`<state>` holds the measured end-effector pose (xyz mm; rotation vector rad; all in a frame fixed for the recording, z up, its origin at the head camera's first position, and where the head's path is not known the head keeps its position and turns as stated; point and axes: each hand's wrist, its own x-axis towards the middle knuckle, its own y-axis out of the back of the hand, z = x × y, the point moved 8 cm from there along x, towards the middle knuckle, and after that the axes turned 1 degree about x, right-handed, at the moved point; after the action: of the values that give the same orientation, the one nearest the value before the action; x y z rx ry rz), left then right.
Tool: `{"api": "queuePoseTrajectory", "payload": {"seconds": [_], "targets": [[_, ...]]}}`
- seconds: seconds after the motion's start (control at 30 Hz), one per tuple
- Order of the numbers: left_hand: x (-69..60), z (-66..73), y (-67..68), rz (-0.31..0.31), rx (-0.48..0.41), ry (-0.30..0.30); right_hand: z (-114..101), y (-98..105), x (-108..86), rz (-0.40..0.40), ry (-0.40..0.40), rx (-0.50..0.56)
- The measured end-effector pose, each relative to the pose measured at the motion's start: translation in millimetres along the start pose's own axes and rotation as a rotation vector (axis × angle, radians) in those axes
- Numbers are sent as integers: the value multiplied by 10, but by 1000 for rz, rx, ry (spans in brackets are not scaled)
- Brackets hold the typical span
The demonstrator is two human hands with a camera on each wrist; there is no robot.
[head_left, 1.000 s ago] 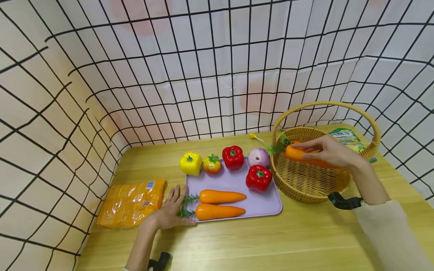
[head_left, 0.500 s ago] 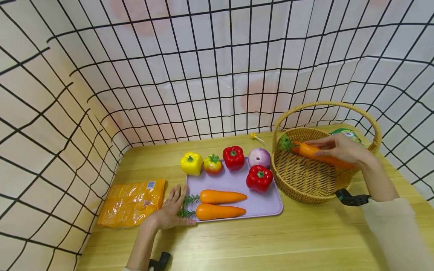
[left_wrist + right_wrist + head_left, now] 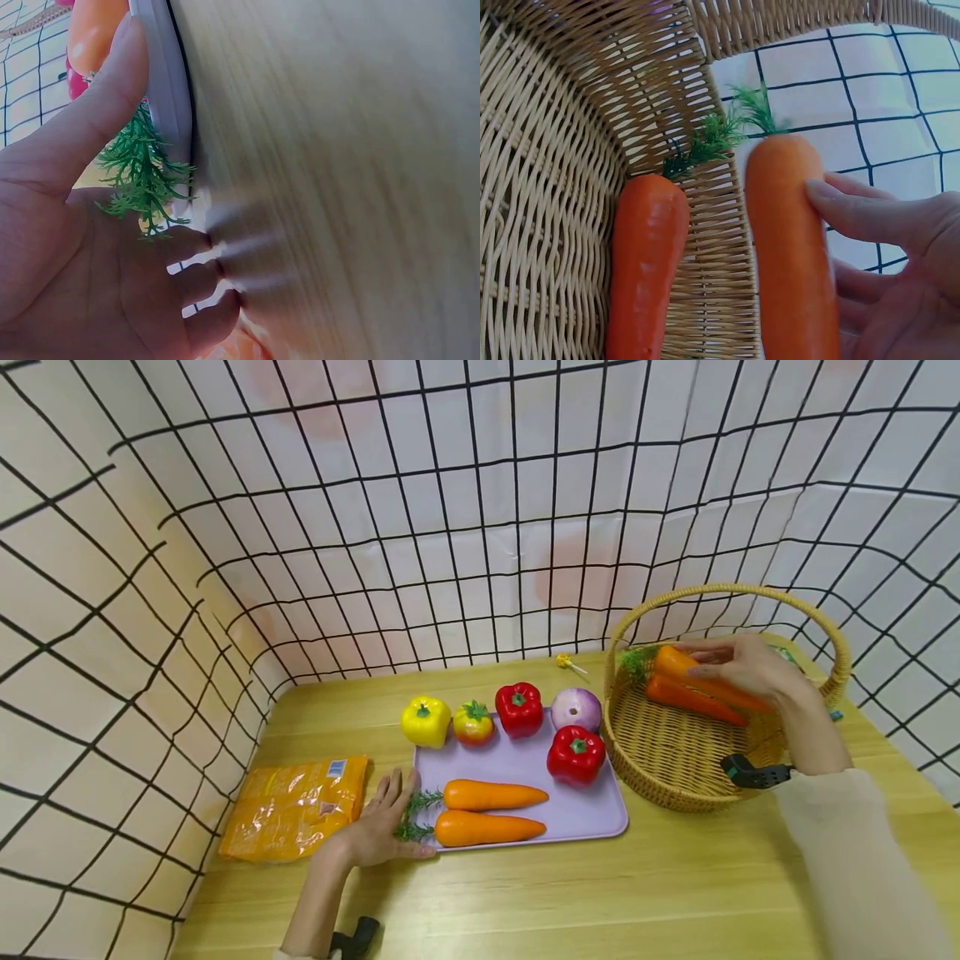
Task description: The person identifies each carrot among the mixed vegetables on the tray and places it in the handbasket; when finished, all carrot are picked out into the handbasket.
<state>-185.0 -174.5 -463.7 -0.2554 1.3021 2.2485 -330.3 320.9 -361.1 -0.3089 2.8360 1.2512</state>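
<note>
My right hand [image 3: 738,668] holds a plastic carrot [image 3: 789,240] inside the handle arch of the wicker basket [image 3: 637,768], toward its far side. The thumb lies along one side of the carrot, the fingers on the other. Beside it, a second carrot [image 3: 646,262] with a green top lies in the basket. My left hand [image 3: 375,831] is spread at the left edge of the lilac tray [image 3: 487,766], its thumb at the near rim. On the tray, two carrots, an upper one [image 3: 495,794] and a lower one [image 3: 487,828], have their green tops beside that hand.
Along the tray's back are a yellow pepper [image 3: 426,722], a red-yellow tomato [image 3: 473,724], a red pepper [image 3: 519,710] and a purple onion [image 3: 576,708]. Another red pepper [image 3: 577,756] sits at the right. An orange bag [image 3: 296,810] lies left; a lollipop [image 3: 564,661] lies behind.
My right hand has carried its carrot rightward, then toward the basket's far side. The carrot lying in the basket now shows more fully. My left hand stays where it was.
</note>
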Motion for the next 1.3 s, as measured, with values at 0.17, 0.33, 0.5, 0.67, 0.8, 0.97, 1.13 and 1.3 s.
{"api": "queuePoseTrajectory", "payload": {"seconds": [0.17, 0.33, 0.5, 0.67, 0.8, 0.97, 1.13, 1.3], "targets": [[22, 15, -19, 0, 9, -4, 102, 98, 10, 91, -55, 86], [28, 5, -27, 3, 7, -2, 150, 187, -13, 135, -73, 108], [3, 12, -9, 4, 9, 5, 76, 99, -1, 39, -3, 43], [10, 12, 9, 9, 10, -1, -14, -74, 39, -63, 85, -22], [4, 4, 15, 7, 4, 2, 3, -140, 85, -103, 76, -8], [-1, 10, 18, 7, 5, 0, 33, -215, 139, -142, 69, -16], [-1, -6, 9, 9, 5, 6, 80, -334, 201, -206, 63, -42], [4, -15, 1, 9, 6, 7, 125, -405, 247, -215, 64, -57]]}}
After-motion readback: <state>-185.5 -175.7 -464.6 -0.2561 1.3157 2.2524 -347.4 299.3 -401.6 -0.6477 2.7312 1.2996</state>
